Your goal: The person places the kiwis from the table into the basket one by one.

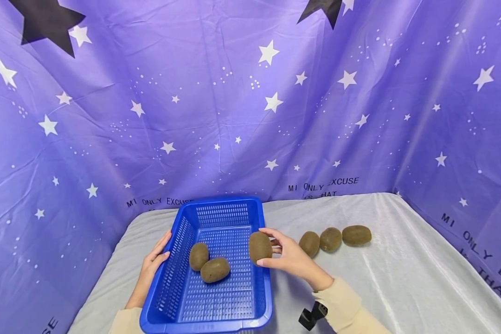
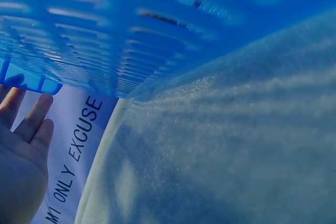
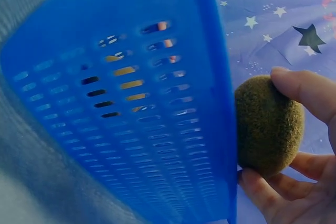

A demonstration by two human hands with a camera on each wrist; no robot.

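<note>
My right hand [image 1: 290,257] pinches a brown, fuzzy kiwi [image 1: 260,248] between thumb and fingertips over the right rim of a blue plastic basket [image 1: 221,308]. In the right wrist view, the held kiwi [image 3: 269,127] stands at the rim of the basket [image 3: 223,77], with thumb and fingers at its opposite ends. Two kiwis, one upright-looking [image 1: 198,256] and one on its side [image 1: 215,270], lie inside toward the left. My left hand [image 1: 151,262] touches the basket's left rim; the left wrist view shows its straight fingers [image 2: 35,116] beneath the rim.
Right of the basket, a row of three kiwis [image 1: 330,240] lies on the pale grey cloth [image 1: 401,269]. Purple curtains [image 1: 217,116] with stars close off the back and sides. A black device [image 1: 313,315] sits at my right wrist.
</note>
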